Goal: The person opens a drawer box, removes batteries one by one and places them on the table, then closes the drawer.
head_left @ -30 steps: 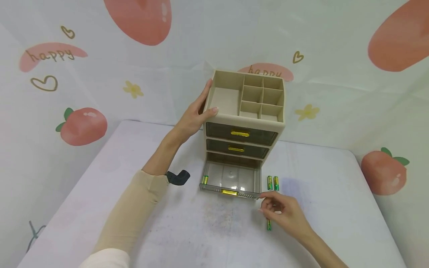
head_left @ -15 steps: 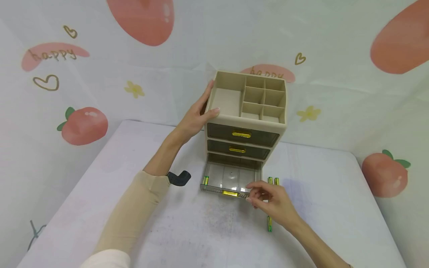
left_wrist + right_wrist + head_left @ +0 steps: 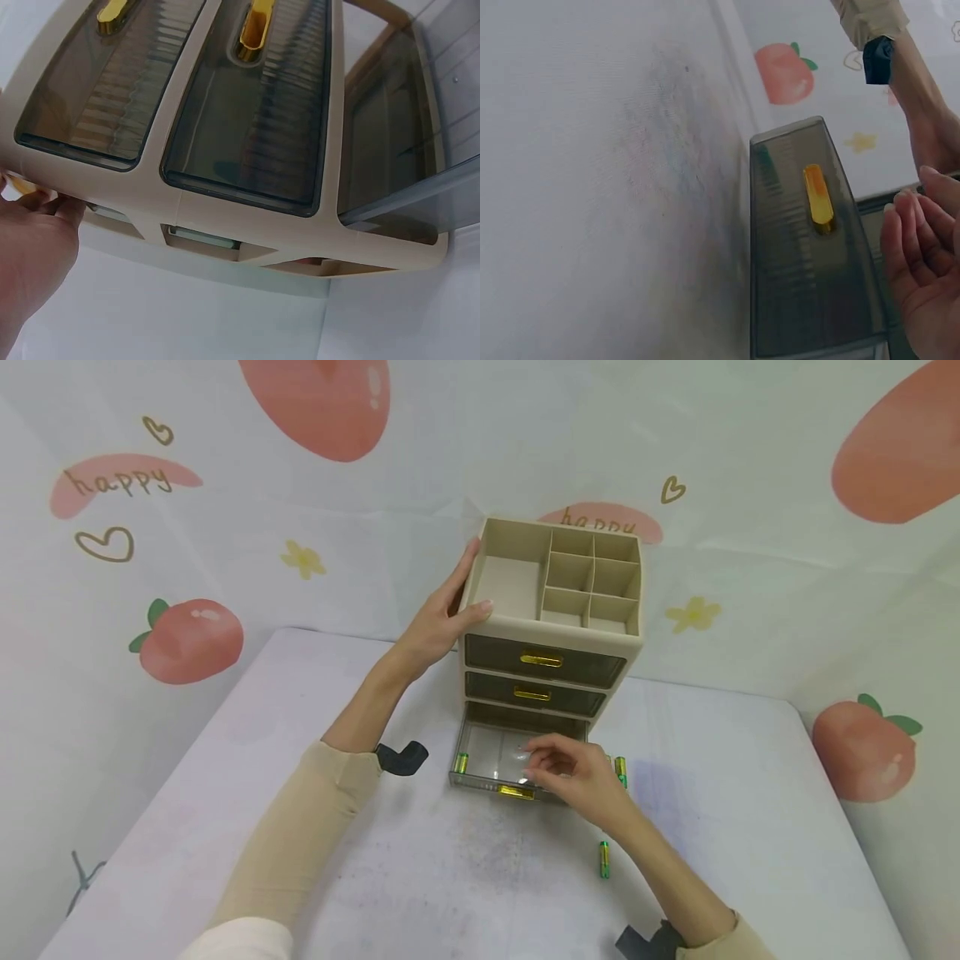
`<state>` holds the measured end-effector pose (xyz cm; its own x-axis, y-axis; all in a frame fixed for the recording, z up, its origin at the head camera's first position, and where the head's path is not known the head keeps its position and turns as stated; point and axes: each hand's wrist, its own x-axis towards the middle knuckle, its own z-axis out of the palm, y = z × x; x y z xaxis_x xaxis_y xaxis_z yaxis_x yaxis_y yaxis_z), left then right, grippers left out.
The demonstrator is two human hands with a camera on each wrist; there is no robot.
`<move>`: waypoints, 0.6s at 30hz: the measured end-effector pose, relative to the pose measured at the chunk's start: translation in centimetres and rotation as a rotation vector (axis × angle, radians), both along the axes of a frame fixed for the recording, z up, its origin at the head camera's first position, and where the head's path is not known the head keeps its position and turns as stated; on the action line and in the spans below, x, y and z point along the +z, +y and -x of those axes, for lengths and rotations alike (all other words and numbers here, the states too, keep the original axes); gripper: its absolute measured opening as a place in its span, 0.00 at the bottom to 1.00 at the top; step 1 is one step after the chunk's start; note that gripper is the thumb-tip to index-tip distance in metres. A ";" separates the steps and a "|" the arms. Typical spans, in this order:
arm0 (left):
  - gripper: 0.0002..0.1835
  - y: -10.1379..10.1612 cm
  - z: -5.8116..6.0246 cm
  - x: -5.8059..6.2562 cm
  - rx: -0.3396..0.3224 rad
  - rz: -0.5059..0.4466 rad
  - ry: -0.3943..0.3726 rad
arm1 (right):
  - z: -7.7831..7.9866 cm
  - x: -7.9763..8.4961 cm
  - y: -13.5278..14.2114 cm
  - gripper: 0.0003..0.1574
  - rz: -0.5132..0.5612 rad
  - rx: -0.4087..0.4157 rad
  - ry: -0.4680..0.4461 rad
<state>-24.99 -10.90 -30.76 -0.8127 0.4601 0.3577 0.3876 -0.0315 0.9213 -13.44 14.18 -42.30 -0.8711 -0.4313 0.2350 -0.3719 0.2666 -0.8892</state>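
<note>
A beige desktop organizer (image 3: 551, 625) stands on the table with its bottom drawer (image 3: 480, 782) pulled out. My left hand (image 3: 435, 627) steadies its upper left side, thumb over the top rim; the left wrist view shows fingertips against the frame. Over the right part of the drawer hovers my right hand (image 3: 581, 777), fingers loosely bent and thumb apart. No object shows between them in the head or right wrist view. One green and gold battery (image 3: 462, 763) sits at the drawer's left end. Another battery (image 3: 604, 859) lies on the table in front.
Right of the drawer a further battery (image 3: 621, 772) lies beside one mostly hidden by my right hand. Two upper drawers with gold handles (image 3: 542, 658) are closed. A patterned cloth (image 3: 360, 527) hangs behind the white-covered table (image 3: 420, 893).
My right hand has moved left and away from me, from the drawer's front right corner to above its inside. The left hand keeps its place on the organizer.
</note>
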 end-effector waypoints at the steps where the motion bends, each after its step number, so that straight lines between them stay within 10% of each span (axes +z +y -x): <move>1: 0.41 0.0 0.0 0.0 -0.001 -0.003 0.001 | 0.2 -0.1 -0.3 0.15 -0.010 0.000 -0.012; 18: 0.42 0.1 0.1 0.0 0.001 -0.008 -0.009 | 3.4 -0.9 -3.4 0.20 -0.172 0.065 -0.060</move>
